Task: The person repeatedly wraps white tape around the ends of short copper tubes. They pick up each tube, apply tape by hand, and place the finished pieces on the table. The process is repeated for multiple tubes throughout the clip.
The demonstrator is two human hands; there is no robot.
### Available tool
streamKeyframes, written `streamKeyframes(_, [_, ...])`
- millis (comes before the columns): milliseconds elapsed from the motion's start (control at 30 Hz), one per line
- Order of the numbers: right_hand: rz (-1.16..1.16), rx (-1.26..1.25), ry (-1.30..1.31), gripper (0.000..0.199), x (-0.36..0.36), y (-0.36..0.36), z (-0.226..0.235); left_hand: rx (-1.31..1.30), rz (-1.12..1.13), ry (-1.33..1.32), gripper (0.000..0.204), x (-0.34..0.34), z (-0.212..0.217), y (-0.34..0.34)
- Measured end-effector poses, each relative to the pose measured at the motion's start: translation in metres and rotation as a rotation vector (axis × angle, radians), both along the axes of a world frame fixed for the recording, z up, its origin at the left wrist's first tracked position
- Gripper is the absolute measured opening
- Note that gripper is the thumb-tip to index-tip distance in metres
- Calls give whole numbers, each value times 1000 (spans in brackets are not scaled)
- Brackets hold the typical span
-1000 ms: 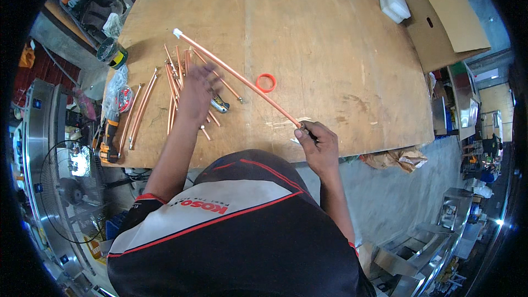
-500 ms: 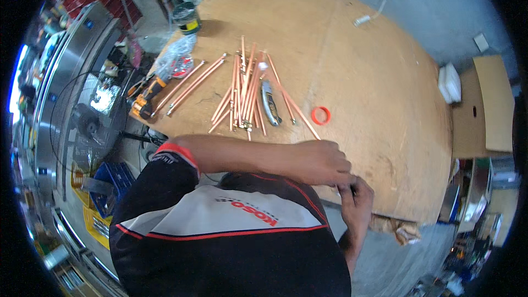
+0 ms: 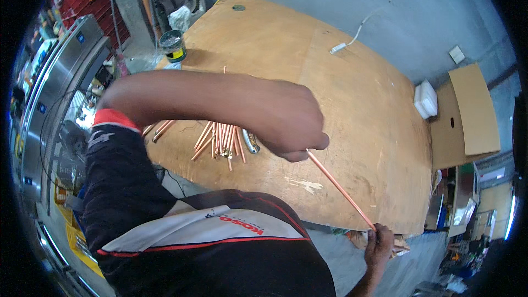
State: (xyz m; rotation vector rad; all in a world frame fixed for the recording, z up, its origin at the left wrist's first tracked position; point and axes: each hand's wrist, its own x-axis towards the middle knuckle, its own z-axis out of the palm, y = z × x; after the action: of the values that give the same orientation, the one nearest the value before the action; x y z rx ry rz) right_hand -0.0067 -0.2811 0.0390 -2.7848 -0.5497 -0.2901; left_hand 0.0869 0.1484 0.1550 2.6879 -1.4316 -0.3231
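A copper tube (image 3: 341,190) runs slantwise over the front right part of the wooden table, between my two hands. My left hand (image 3: 291,121) is closed round its upper end, the arm reaching across from the left. Beyond the front edge of the table, my right hand (image 3: 379,245) grips the lower end with its fingers. Under my left forearm lies a pile of copper tubes (image 3: 223,143), partly covered. Beside the pile, a utility knife (image 3: 251,142) shows only one end. The orange ring seen earlier is out of sight.
A dark can with a yellow label (image 3: 174,47) stands at the table's back left. Along the right side are white boxes (image 3: 425,99) and a cardboard carton (image 3: 473,115). A white cable with a connector (image 3: 338,48) lies at the back edge. Yellow crates (image 3: 80,242) are low on the left.
My hands, close together before, are now far apart with the tube stretched between them. The left moved up and away, the right down and outward. The head view has shifted somewhat.
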Motion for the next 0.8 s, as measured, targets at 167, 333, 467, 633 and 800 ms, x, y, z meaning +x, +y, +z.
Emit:
streamKeyframes(167, [128, -229, -216, 20, 13, -27, 11, -35, -180, 148, 29, -29, 4, 4])
streamKeyframes(333, [222, -260, -373, 35, 15, -43, 23, -137, -204, 115, 30, -39, 9, 4])
streamKeyframes(467, [207, -234, -386, 34, 15, -40, 24, -155, -208, 107, 30, -35, 5, 10])
streamKeyframes(633, [-2, -207, -170, 15, 12, -1, 13, -140, -34, -14, 34, -12, -34, 20])
streamKeyframes(800, [241, -107, 50, 15, 24, 86, 5, -306, 107, -18, 44, -30, -95, -39])
